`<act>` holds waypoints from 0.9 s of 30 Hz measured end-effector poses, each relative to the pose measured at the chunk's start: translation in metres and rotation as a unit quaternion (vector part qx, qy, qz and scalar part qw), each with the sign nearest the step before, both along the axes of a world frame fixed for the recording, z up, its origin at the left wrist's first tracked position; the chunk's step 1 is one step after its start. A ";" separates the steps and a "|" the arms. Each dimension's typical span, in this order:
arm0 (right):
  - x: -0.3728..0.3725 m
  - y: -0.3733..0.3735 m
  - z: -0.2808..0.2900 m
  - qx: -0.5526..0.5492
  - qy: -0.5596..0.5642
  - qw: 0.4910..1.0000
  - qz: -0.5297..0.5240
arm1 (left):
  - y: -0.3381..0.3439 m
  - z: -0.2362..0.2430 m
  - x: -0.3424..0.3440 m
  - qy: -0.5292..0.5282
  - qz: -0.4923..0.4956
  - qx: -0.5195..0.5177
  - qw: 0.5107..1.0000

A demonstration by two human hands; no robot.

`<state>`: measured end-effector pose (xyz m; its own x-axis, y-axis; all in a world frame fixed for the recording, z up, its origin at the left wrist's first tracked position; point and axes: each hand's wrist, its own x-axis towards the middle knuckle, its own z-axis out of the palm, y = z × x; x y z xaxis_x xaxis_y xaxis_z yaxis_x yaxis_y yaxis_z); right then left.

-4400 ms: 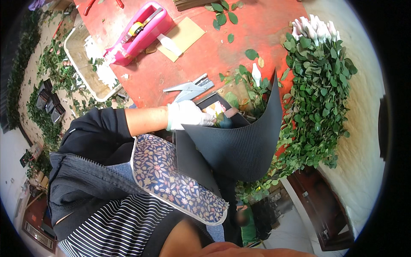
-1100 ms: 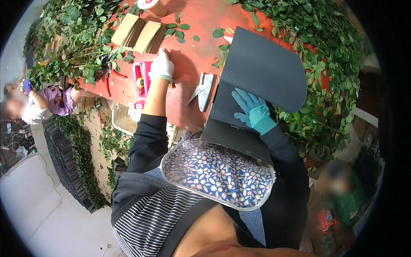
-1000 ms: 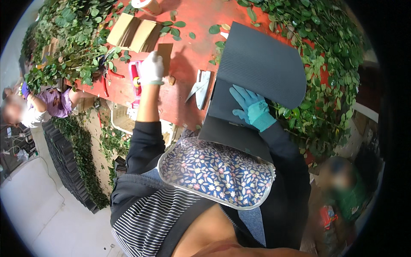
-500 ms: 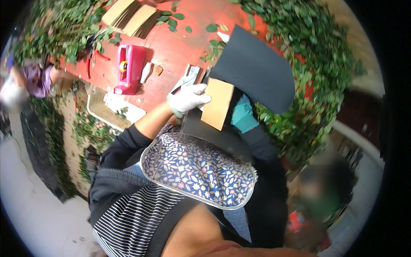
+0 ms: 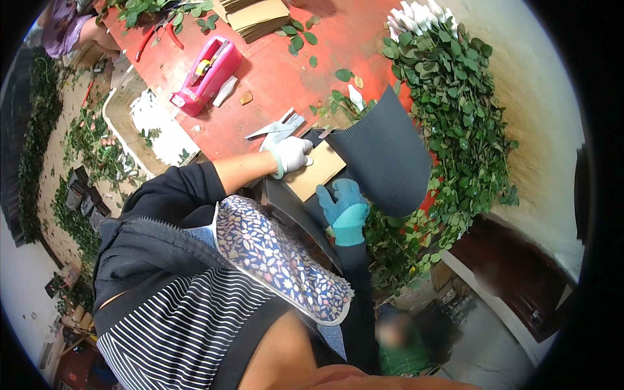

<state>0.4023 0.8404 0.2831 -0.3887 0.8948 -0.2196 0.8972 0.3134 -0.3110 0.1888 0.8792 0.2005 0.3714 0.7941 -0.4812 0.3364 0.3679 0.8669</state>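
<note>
My left hand [image 5: 291, 156], in a white glove, grips the left end of a tan cardboard piece [image 5: 317, 173]. The cardboard lies over a dark surface in front of my floral apron [image 5: 273, 260]. My right hand [image 5: 346, 207], in a blue-green glove, has its fingers spread beside the cardboard's lower right edge; I cannot tell whether they touch it. A black ribbed sheet [image 5: 390, 156] curves up just beyond the right hand. Grey metal scissors [image 5: 281, 127] lie on the red table above my left hand.
On the red table [image 5: 273, 75] are a pink tape dispenser [image 5: 211, 73], red-handled pliers [image 5: 156, 38] and a cardboard stack [image 5: 259, 19]. Leafy stems with white-wrapped heads [image 5: 422, 18] line the right side. A pale basket [image 5: 123, 120] stands left. Another person [image 5: 68, 29] is at upper left.
The view has turned and shifted. The cardboard has tipped from raised to lying lower, still in my left hand. My right hand has come out from behind the black sheet, fingers spread.
</note>
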 end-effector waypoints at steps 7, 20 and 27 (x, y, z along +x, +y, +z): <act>-0.020 0.008 -0.009 -0.005 -0.080 0.987 0.136 | -0.007 0.001 -0.003 0.113 -0.016 0.144 0.983; -0.032 0.016 -0.006 -0.064 -0.133 0.978 0.150 | -0.007 0.023 -0.014 0.230 -0.106 0.129 0.959; -0.026 0.014 -0.019 0.005 -0.095 0.979 0.180 | -0.012 0.023 -0.013 0.249 -0.114 0.181 0.945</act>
